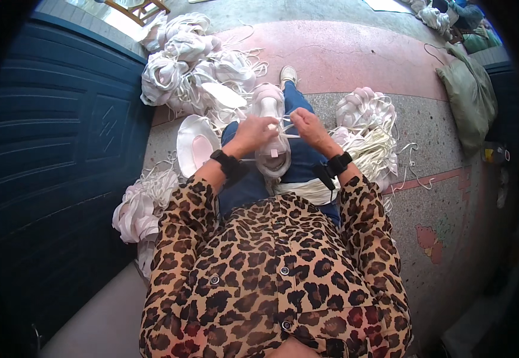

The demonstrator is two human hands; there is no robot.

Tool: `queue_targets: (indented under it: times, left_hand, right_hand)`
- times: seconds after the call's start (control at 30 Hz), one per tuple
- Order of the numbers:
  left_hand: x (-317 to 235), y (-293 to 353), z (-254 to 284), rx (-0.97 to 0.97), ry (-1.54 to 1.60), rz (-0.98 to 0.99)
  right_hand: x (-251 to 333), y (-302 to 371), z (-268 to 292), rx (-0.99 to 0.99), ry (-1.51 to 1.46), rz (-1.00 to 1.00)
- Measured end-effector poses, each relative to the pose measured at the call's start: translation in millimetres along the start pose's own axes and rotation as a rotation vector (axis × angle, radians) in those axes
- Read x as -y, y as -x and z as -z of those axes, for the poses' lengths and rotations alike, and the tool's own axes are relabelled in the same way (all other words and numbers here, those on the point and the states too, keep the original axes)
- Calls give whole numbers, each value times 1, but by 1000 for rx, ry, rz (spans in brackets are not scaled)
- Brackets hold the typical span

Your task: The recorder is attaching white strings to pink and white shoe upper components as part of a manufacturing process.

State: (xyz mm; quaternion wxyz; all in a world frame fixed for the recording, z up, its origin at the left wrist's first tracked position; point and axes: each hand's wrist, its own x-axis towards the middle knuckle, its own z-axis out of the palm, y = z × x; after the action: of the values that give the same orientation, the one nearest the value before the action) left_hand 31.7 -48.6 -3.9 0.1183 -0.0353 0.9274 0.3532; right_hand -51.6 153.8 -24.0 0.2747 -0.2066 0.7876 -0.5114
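shoe: a pale pink-and-white shoe (pixel 269 128) lay on the lap, toe toward 12 o'clock.
left hand: the left hand (pixel 252 132) pinched a white lace (pixel 286 128).
right hand: the right hand (pixel 308 126) pinched the same lace at 3 o'clock of the shoe.

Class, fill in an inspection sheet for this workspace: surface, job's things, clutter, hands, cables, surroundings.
Surface: speckled stone floor with a red band.
Job's things: pale pink shoe on the lap, white lace stretched between both hands.
Clutter: heaps of pale shoe pieces and white laces on either side.
Hands: left hand and right hand both pinch the lace; black wristbands.
Cables: nothing seen.
Surroundings: dark blue door, green sack.
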Motion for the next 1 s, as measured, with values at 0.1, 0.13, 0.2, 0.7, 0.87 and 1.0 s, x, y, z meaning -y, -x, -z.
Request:
queue_targets:
  times: [0.1,0.13,0.2,0.7,0.87,1.0]
  left_hand:
    - [2,-4,-17,-101,-4,-107]
    - [5,1,-22,-183,-14,-190]
    - [10,13,-30,-302,-34,-322]
    - [-9,60,-32,-377,-272,-493]
    - [-10,60,-35,-399,-297,-490]
    - [-4,60,-34,-401,-241,-512]
  right_hand:
    - [-9,-1,-17,10,21,141]
    - [-13,0,-22,-7,7,178]
    - [-22,3,-24,8,24,110]
    - [-18,15,-34,21,259,56]
    - [-10,10,-40,5,205,66]
    - [-7,8,-41,-12,229,90]
